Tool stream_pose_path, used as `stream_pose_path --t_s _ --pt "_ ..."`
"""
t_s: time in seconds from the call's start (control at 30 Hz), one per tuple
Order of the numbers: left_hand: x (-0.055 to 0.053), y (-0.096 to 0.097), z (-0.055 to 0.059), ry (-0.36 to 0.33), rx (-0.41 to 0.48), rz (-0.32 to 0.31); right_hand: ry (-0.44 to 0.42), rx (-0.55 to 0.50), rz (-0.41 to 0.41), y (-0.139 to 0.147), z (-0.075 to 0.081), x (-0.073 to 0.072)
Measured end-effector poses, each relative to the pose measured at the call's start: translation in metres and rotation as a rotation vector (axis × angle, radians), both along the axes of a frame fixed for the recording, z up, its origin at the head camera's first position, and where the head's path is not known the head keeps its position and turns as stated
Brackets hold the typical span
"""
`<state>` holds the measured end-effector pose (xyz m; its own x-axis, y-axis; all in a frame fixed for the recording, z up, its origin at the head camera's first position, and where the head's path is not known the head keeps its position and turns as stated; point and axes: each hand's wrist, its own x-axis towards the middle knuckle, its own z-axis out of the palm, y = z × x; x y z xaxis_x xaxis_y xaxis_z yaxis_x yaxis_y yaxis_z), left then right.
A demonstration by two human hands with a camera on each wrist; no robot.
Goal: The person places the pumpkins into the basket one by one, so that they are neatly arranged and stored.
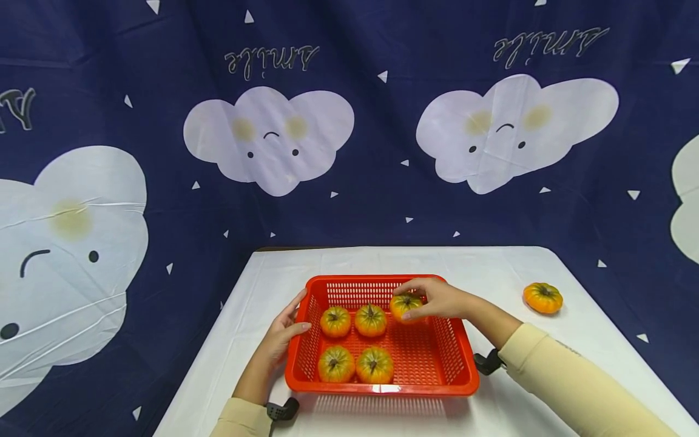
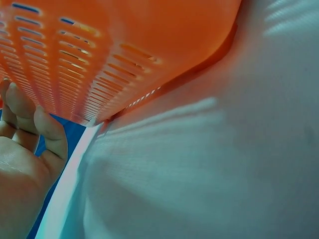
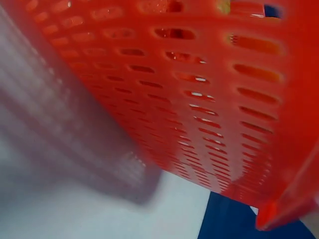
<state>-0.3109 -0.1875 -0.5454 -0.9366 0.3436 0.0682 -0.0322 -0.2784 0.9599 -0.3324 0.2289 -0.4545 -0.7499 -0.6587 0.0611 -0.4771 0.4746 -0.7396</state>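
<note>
A red plastic basket (image 1: 415,388) with slotted walls stands on the white table. Several small orange-and-green pumpkins sit inside it, among them a front-left pumpkin (image 1: 335,364) and one beside it (image 1: 374,365). In the basket's back right part, my right hand (image 1: 437,298) grips a pumpkin (image 1: 404,308) from above, thumb in front and fingers behind. My left hand (image 1: 281,334) rests against the basket's left side, its fingers extended along the outside. In the left wrist view, that hand (image 2: 25,149) appears beside the slotted wall (image 2: 75,55). The right wrist view shows mostly basket wall (image 3: 164,99); the hand's grip is hidden there.
Another pumpkin (image 1: 543,298) lies on the table to the right of the basket. White cloth (image 1: 491,261) covers the table. Behind it hangs a dark blue curtain (image 1: 382,200) with cloud prints.
</note>
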Motion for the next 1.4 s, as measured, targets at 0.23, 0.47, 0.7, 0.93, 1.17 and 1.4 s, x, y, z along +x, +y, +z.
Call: stream_pose_path --t_s 0.23,0.47,0.7,0.93,1.17,1.4 --pt "-0.002 0.000 -0.002 0.003 -0.002 0.004 -0.008 0.077 -0.013 -0.007 -0.007 -0.004" --pt "-0.001 0.001 -0.002 -0.002 -0.005 0.016 0.133 0.171 0.043 -0.016 -0.019 -0.009" --pt "-0.001 0.003 -0.001 -0.008 -0.009 0.020 0.114 0.321 -0.019 -0.024 -0.025 -0.008" --pt "-0.001 0.003 -0.002 0.003 -0.018 0.018 0.167 0.379 -0.007 -0.026 -0.028 -0.004" --pt "-0.002 0.003 -0.005 0.003 -0.032 0.009 0.175 0.438 -0.062 -0.023 -0.029 -0.002" --pt "0.000 0.001 -0.003 0.006 -0.021 0.016 0.176 0.352 -0.107 -0.019 -0.009 0.005"
